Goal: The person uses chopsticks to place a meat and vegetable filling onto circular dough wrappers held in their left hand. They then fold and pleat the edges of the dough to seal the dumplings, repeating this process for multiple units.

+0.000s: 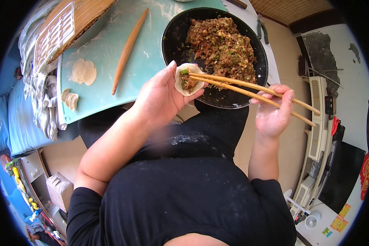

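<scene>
My left hand (162, 92) cradles a round dumpling wrapper (186, 91) beside the pan's near left edge. A small heap of brown and green filling (188, 82) lies on the wrapper. In my right hand (275, 108) is a pair of wooden chopsticks (242, 85), gripped toward their thick ends. Their tips touch the filling on the wrapper. Just beyond, a black pan (174, 45) holds a large mound of chopped meat and greens (225, 47). The chopsticks cross in front of the pan's near side.
A tapered rolling pin (129, 51) rests on the floured teal mat (98, 108). Wrappers lie in a larger stack (84, 71) and a smaller pile (71, 99) on the mat's left. A reed tray (80, 24) overhangs the far left. Pliers (262, 29) lie right of the pan.
</scene>
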A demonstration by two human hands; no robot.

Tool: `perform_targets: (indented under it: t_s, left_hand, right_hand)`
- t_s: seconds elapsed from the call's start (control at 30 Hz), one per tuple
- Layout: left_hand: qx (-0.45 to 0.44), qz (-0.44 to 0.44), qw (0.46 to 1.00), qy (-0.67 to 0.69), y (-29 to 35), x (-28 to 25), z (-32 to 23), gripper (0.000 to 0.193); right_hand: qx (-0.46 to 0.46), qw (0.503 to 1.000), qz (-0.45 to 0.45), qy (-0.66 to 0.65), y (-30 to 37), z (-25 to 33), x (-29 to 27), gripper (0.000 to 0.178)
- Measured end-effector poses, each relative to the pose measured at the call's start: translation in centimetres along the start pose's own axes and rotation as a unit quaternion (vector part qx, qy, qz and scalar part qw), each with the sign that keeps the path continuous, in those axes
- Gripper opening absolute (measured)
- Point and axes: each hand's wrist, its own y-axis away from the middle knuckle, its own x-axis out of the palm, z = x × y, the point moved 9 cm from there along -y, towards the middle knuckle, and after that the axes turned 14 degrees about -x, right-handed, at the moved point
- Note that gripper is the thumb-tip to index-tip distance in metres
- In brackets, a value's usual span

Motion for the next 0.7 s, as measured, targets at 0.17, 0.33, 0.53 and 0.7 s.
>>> perform_targets:
  t_s: [0.17,0.33,0.53,0.7]
  left_hand:
    - [-0.024,0.04,0.999,0.001,0.2,0.9,0.4,0.049]
    - [-0.046,0.04,0.998,0.014,0.3,0.6,1.1,0.052]
    - [-0.081,0.054,0.995,0.017,0.8,0.8,1.9,0.053]
    - [-0.061,0.034,0.997,-0.014,0.7,0.5,1.8,0.052]
  right_hand:
    - [0.059,0.997,0.007,-0.045,-0.1,-1.2,-0.2,0.035]
    - [0.076,0.995,0.001,-0.067,-0.5,-1.8,-0.7,0.034]
    - [0.091,0.995,0.007,-0.027,-0.5,-2.4,-1.0,0.034]
    - [0.074,0.996,-0.018,-0.05,-0.8,-1.6,-0.8,0.034]
